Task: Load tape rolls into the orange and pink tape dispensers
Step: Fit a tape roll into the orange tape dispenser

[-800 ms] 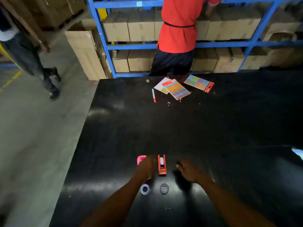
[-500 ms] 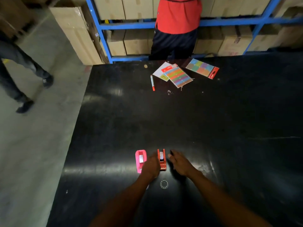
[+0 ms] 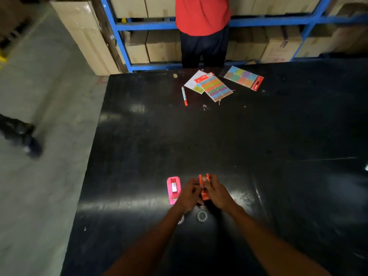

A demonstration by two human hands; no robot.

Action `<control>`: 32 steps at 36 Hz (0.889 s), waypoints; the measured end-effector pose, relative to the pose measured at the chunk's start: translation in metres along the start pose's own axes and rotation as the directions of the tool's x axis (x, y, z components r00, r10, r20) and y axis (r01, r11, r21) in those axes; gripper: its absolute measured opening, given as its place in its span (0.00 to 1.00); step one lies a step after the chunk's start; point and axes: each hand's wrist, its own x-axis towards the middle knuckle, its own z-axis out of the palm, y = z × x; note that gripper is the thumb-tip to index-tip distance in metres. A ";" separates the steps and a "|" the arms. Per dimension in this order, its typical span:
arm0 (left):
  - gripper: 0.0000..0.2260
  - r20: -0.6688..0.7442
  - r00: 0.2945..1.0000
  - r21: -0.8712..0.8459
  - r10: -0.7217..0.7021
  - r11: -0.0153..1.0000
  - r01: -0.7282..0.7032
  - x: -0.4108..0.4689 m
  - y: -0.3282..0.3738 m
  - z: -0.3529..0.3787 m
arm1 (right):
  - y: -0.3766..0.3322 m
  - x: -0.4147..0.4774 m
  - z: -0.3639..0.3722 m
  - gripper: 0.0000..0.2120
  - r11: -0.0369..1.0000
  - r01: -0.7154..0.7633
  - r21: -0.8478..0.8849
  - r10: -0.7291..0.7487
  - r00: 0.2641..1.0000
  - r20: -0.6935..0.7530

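Orange dispenser [image 3: 205,193] is sitting between both hands near the worktop's [image 3: 278,136] front edge, left hand [image 3: 190,195] and right hand [image 3: 217,193] closing their grip around it. Pink dispenser [image 3: 173,189] is waiting alongside; tape roll [image 3: 202,216] is lying just behind, so steadying the body first seems wise.

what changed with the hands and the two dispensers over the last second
Both hands closed in on the orange dispenser: the left hand left the pink dispenser and now grips the orange one together with the right hand, which came in from the side. The pink dispenser, the tape roll and the second roll stayed on the table.
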 end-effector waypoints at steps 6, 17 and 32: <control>0.12 0.040 0.994 -0.055 0.103 0.993 -0.100 -0.022 0.017 -0.002 | -0.013 -0.022 -0.008 0.22 0.993 0.110 0.039 -0.110 0.994 -0.011; 0.14 0.095 0.991 -0.095 0.089 0.992 -0.080 -0.055 0.046 0.003 | -0.008 -0.050 -0.017 0.15 0.949 0.271 0.164 -0.266 0.963 -0.048; 0.09 -0.042 0.998 -0.072 -0.055 0.996 0.052 -0.049 0.038 -0.012 | 0.032 -0.034 -0.064 0.09 0.925 0.183 0.332 -0.075 0.947 -0.314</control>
